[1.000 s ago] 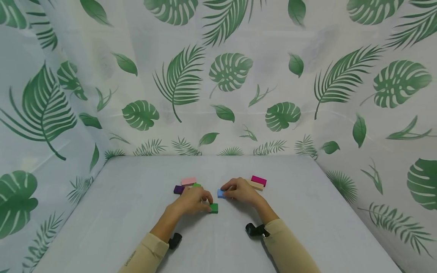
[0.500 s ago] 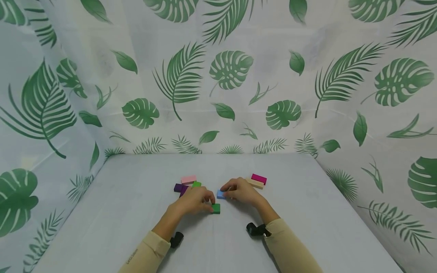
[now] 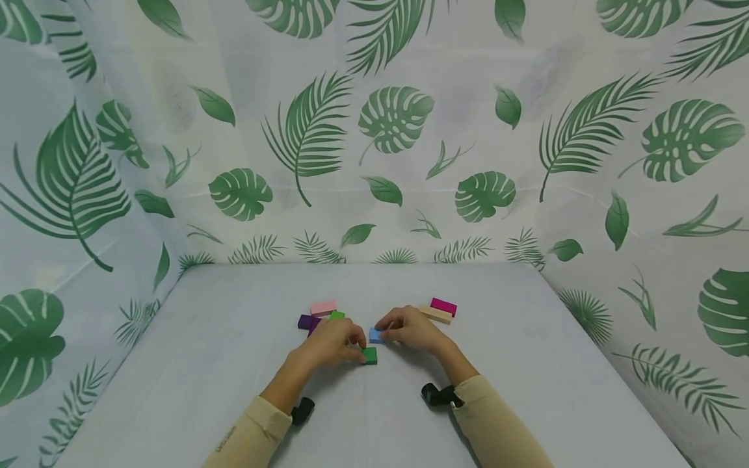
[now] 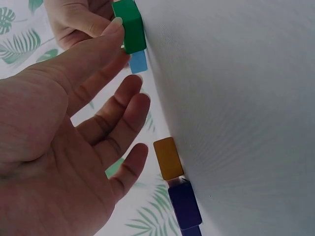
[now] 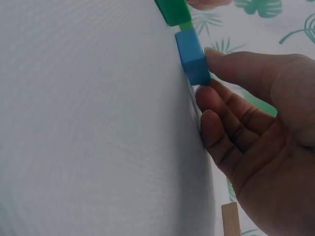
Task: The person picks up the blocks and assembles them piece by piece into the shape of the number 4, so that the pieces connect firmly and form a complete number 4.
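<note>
Pinching a solid green rectangular block (image 4: 133, 29) in the left hand (image 3: 333, 341), thumb flat against one side and index finger curled close behind, in a nearly closed grip; leaving the other three fingers loosely bent and spread, holding nothing. Pinching likewise a light blue rectangular block (image 5: 193, 56) in the right hand (image 3: 412, 327), thumb to one side and bent fingertips to the other, in an equally narrow grip. Placing the blue block just beyond the green one and slightly to its right in the head view, both between the two hands; cannot tell touching from a small gap, nor contact with the white cloth-like surface (image 3: 363, 422) from a slight lift.

Can see past the left hand a pink rectangular block (image 3: 324, 309), a light green block (image 3: 337, 315) and a dark purple block (image 3: 305, 322), all close together, and in the left wrist view an ochre block (image 4: 168, 158) too. Can see past the right hand a beige wooden block (image 3: 437, 314), just beside a magenta block (image 3: 443, 306).

Wearing a small black device (image 3: 303, 411) at the left wrist, another at the right, under tan sleeves (image 3: 497, 416). Backed by white fabric (image 3: 328, 234) printed with green leaves.
</note>
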A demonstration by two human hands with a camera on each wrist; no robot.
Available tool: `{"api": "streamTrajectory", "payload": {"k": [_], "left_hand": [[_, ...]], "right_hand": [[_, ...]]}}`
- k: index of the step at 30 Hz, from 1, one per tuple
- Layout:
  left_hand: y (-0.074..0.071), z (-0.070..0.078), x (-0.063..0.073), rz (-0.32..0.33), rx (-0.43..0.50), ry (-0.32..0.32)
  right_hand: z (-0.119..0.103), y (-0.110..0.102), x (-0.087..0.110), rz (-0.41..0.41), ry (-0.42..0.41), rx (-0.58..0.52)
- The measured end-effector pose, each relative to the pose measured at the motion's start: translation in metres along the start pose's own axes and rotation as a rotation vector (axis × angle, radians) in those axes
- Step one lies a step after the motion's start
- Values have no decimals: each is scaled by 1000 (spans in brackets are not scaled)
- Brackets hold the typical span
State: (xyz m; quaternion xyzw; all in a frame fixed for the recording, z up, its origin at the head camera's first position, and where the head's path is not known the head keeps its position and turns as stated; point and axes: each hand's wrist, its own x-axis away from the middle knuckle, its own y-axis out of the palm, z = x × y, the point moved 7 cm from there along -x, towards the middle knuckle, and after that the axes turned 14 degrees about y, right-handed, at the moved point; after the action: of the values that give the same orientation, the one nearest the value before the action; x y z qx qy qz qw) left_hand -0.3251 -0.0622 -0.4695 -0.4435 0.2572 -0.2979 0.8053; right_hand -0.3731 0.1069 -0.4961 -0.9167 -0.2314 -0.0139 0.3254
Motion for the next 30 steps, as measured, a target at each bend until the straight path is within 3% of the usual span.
{"api": "streamTrajectory", "payload": {"k": [30], "left_hand": [[-1, 3, 0, 17, -9, 41]], "right_hand": [[-14, 7, 5, -60, -83, 63]]}}
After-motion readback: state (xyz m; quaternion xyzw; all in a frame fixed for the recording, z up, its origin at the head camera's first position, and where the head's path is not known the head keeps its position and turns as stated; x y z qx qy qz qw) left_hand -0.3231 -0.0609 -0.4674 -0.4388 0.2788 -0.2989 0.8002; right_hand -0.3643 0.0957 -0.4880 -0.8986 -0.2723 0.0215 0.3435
